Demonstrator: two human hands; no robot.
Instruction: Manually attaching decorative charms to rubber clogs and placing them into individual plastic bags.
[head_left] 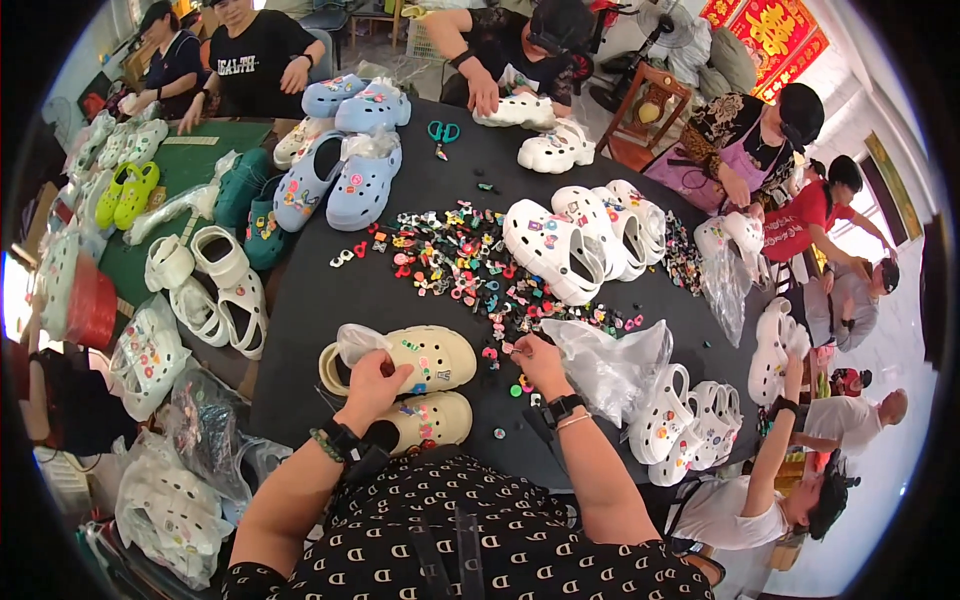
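A cream clog [445,358] with several charms on its upper lies on the black table in front of me, its toe to the right. My left hand [375,385] grips it near the opening, beside a clear plastic bag [357,342] stuffed inside. A second cream clog [430,420], also with charms, lies nearer to me. My right hand [541,365] is at the near edge of a heap of small colourful shoe charms [465,250], its fingertips pinched together. Whatever they hold is too small to make out. A green round charm [516,391] lies beside that hand.
White clogs [565,250] stand beyond the charms, blue clogs [365,185] at far left. Scissors [443,131] lie at the back. A crumpled plastic bag [610,365] and more white clogs [660,425] are at right. Several people work around the table.
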